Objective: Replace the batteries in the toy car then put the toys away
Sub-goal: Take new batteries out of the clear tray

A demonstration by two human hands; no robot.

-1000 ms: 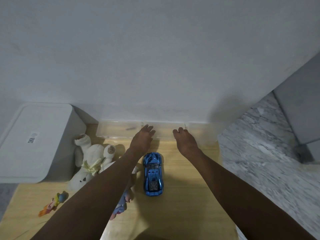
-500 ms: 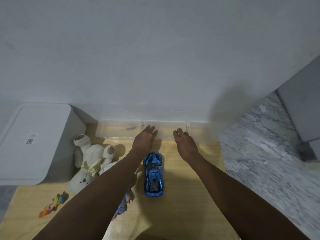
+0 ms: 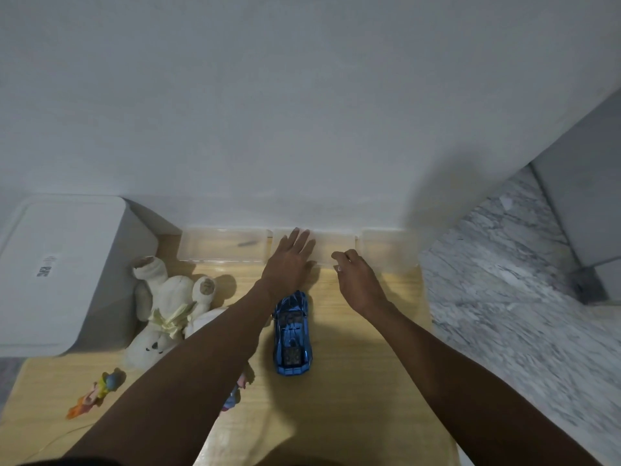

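Both arms reach forward over a pale wooden tabletop [image 3: 353, 381] with a fine straight grain. The left hand [image 3: 289, 264] lies flat, fingers straight and spread, its tips over the middle clear plastic box [image 3: 331, 245] against the white wall [image 3: 302, 112]; it holds nothing. The right hand [image 3: 357, 276] hovers at that box's near edge with fingers curled under; whether it pinches the rim or anything else, I cannot tell.

Three of these boxes stand in a row, frosted, thin-walled and rectangular. The left clear box [image 3: 221, 245] has a small dark slender item [image 3: 247, 244] inside, too blurred to identify. The right clear box [image 3: 386, 250] sits at the table's corner.

The blue toy car [image 3: 291, 332] rests on the tabletop between the two forearms, nose toward the wall, just below the left hand. Glossy metallic shell, sharp sculpted lines, a dark panel near the tail.

Left of it lies a cream plush bear [image 3: 168, 314], soft and worn, belly up, a pale yellow ribbon bow at its neck. A small orange and blue figurine [image 3: 94, 395] lies near the table's left edge, and another small figure [image 3: 235, 395] peeks from under the left forearm.

At far left, a white lidded storage bin [image 3: 64, 274], smooth matte plastic with rounded corners; its lid carries a small label with dark print, unreadable. To the right, grey-veined marble flooring [image 3: 504, 314].
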